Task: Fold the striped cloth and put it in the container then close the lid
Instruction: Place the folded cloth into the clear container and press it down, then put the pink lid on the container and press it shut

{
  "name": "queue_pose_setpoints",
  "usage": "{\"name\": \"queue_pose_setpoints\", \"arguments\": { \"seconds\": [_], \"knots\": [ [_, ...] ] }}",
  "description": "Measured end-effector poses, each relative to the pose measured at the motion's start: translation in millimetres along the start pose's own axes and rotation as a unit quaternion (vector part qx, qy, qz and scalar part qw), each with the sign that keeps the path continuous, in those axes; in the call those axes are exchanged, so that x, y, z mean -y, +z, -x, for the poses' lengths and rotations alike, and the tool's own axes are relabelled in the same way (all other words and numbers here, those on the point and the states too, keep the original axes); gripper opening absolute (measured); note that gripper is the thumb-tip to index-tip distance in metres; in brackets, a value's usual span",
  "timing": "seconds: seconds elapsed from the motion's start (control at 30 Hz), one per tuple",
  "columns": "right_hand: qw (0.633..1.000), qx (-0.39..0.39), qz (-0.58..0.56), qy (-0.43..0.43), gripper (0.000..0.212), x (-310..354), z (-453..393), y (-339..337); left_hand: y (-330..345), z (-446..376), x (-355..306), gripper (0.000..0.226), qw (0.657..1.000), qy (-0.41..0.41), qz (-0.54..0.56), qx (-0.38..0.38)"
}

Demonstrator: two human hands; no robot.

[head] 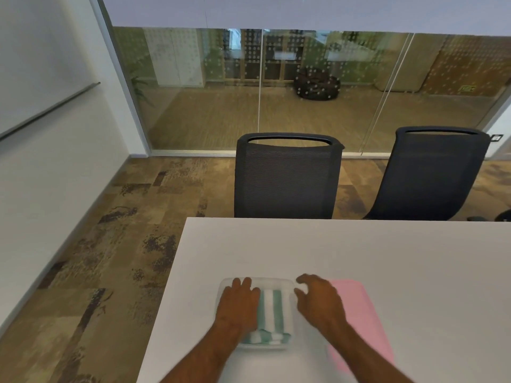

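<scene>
The striped cloth (273,316), green and white, lies folded inside a clear plastic container (279,283) near the table's front edge. My left hand (239,305) rests flat on the cloth's left side, fingers spread toward the container's far rim. My right hand (318,299) hovers at the container's right edge, fingers curled and apart, holding nothing. A pink lid (359,313) lies flat on the table just right of the container, partly hidden by my right forearm.
The white table (359,250) stretches far and right; its left edge drops to patterned carpet. Two black mesh chairs (287,175) (431,172) stand behind the table's far edge. A glass wall runs across the back.
</scene>
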State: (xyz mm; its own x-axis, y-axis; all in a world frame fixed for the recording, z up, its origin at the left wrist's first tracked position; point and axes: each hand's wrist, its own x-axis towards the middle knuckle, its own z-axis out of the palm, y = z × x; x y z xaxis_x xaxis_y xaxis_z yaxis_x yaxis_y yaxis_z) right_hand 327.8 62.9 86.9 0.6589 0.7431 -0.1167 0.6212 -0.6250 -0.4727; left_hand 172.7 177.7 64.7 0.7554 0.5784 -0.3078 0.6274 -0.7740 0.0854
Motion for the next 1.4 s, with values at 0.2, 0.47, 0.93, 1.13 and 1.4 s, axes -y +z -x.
{"name": "queue_pose_setpoints", "arguments": {
  "seconds": [0.2,0.47,0.93,1.13,1.4],
  "knots": [
    [0.972,-0.097,-0.161,0.142,0.017,-86.5,-11.3,-41.9,-15.0,-19.7,-68.2,0.045,0.917,0.036,0.386,-0.098],
    [0.940,-0.053,-0.174,0.288,0.035,-177.9,7.4,-35.3,5.6,-40.0,-164.6,0.070,0.840,-0.055,0.534,0.083],
    [0.955,0.068,-0.075,0.280,0.018,-214.7,16.9,-5.8,41.0,-34.2,-191.0,0.108,0.738,-0.174,0.630,0.170],
    [0.946,-0.040,-0.171,0.271,0.034,-186.0,22.1,-24.3,34.3,-29.3,-184.8,0.108,0.687,-0.179,0.693,0.126],
    [0.844,-0.125,-0.495,0.162,0.020,-116.3,18.0,-79.2,-21.9,-25.6,-173.3,0.072,0.523,-0.190,0.828,0.061]
  ]
}}
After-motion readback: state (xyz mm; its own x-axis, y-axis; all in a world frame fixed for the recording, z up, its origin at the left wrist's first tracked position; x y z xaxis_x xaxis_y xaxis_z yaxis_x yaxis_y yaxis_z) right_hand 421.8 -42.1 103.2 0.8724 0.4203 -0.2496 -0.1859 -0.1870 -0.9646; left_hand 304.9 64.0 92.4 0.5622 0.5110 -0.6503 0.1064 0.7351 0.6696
